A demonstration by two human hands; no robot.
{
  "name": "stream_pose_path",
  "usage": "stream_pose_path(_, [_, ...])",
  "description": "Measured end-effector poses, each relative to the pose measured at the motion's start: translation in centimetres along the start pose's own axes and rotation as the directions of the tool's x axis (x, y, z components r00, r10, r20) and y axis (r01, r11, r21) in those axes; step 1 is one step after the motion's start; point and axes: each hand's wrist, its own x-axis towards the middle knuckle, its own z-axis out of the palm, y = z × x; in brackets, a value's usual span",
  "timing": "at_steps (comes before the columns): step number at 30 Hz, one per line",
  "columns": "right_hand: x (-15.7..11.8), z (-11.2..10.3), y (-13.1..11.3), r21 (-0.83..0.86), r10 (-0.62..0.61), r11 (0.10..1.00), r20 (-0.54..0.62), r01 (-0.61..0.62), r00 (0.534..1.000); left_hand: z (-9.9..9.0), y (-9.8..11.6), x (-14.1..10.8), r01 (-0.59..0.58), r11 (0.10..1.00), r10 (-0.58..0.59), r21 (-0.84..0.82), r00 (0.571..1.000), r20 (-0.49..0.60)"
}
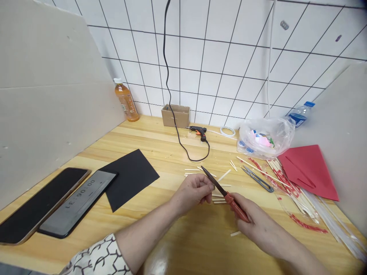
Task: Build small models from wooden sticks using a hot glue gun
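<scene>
In my right hand [252,221] is a pair of red-handled scissors [236,206], seen nearly edge-on, dark blades slanting up to the left. My left hand [196,189] is closed in a pinch beside the blades; whatever is between its fingertips is too small or hidden to make out. Cut pieces of pale wooden stick [219,200] lie around and behind both hands. One short piece [235,233] rests closer to me, below the right hand. A few more pieces [233,165] lie farther back.
Thread snips [258,179], long sticks in torn wrapping [289,183] and red sheets [311,172] lie right. Behind stand a glue gun [199,131] with its cord, a cardboard box [179,116] and a plastic bag [266,137]. Black paper [132,179] and two phones [77,204] occupy the left.
</scene>
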Motion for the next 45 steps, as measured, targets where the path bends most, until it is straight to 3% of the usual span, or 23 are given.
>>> stream_pose_path(6, [0.2,0.6,0.5,0.084,-0.040,0.996,-0.022,0.041,0.999,-0.1,-0.2,0.1,0.002,1.000,-0.002,-0.003,1.000,0.004])
stream_pose_path(13, [0.2,0.7,0.1,0.014,0.014,1.000,0.025,-0.015,1.000,-0.1,-0.4,0.2,0.027,0.999,-0.026,0.037,1.000,-0.016])
stream_pose_path(29, [0.5,0.9,0.8,0.033,0.059,0.998,0.070,-0.061,0.996,-0.2,-0.9,0.6,0.083,0.994,-0.081,0.065,0.996,-0.030])
stream_pose_path(45, [0.8,0.8,0.9,-0.030,0.092,0.996,0.071,-0.090,0.993,-0.2,-1.2,0.7,0.112,0.991,-0.108,0.068,0.993,-0.056])
